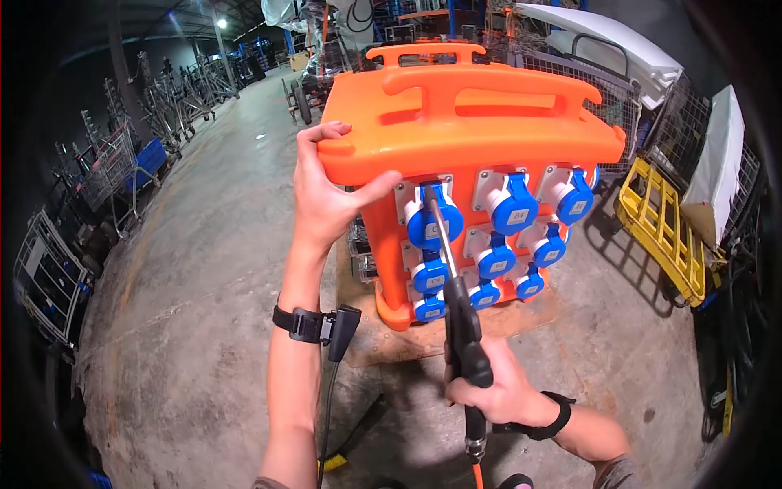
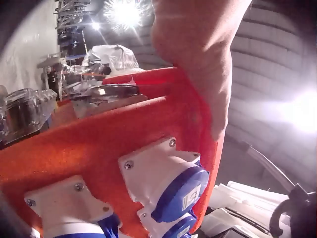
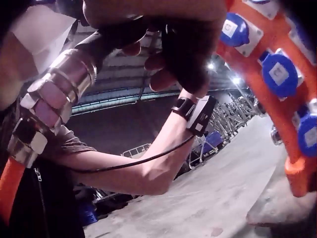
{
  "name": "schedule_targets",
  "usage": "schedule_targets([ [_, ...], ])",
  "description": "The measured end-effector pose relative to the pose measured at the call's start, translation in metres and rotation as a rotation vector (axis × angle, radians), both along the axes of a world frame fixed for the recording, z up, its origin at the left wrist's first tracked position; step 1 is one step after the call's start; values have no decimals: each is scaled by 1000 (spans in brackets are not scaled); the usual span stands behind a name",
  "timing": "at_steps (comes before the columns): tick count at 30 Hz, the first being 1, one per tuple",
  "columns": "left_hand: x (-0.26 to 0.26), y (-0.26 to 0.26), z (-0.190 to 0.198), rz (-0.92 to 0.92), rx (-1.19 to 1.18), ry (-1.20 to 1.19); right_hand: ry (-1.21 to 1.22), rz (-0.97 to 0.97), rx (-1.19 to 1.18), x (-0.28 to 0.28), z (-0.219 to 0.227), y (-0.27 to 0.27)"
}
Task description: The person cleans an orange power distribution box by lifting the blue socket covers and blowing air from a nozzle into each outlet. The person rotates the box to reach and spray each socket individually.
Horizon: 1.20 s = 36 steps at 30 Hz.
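An orange power distribution box point(image 1: 489, 148) stands before me, its front carrying rows of white sockets with blue caps point(image 1: 515, 208). My left hand point(image 1: 320, 196) grips its upper left corner, fingers over the top and thumb along the front edge. In the left wrist view, that hand point(image 2: 200, 44) lies against the orange shell. My right hand point(image 1: 505, 387) holds a black air blow gun point(image 1: 463, 322) by the handle. The gun's long metal nozzle overlaps the top left socket cap point(image 1: 428, 231). In the right wrist view, metal hose fittings point(image 3: 64, 91) show below the handle.
An orange hose point(image 1: 478, 475) trails down from the gun. A yellow metal frame point(image 1: 661, 232) and wire cages stand on the right. Carts and stands point(image 1: 114, 167) line the left side of the concrete floor point(image 1: 187, 285). A cable point(image 1: 329, 407) hangs from my left wrist camera.
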<state>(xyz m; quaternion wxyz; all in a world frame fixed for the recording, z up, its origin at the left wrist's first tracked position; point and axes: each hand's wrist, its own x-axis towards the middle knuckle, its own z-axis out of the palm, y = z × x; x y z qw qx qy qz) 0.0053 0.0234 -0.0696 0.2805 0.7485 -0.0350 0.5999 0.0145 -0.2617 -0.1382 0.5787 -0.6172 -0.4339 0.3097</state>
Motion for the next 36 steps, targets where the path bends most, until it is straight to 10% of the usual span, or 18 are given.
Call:
schedule_targets([
  [6, 8, -3, 0, -90, -226, -63, -217, 12, 78, -3, 12, 1],
  [8, 5, -5, -1, -47, -154, -37, 156, 6, 2, 2, 9, -2],
  [22, 1, -12, -7, -27, -105, 13, 273, -44, -59, 23, -51, -38],
  [27, -3, -41, -58, 186, -124, -146, 142, -121, -65, 29, -70, -55],
  [29, -6, -57, -102, 427, -119, -53, 112, -144, -86, 37, -74, -60],
  [32, -14, -98, -133, 141, -304, 335, 116, -126, -111, 40, -77, -60],
  [36, 5, -109, -164, 406, 11, 516, 39, -136, -153, 34, -79, -55],
])
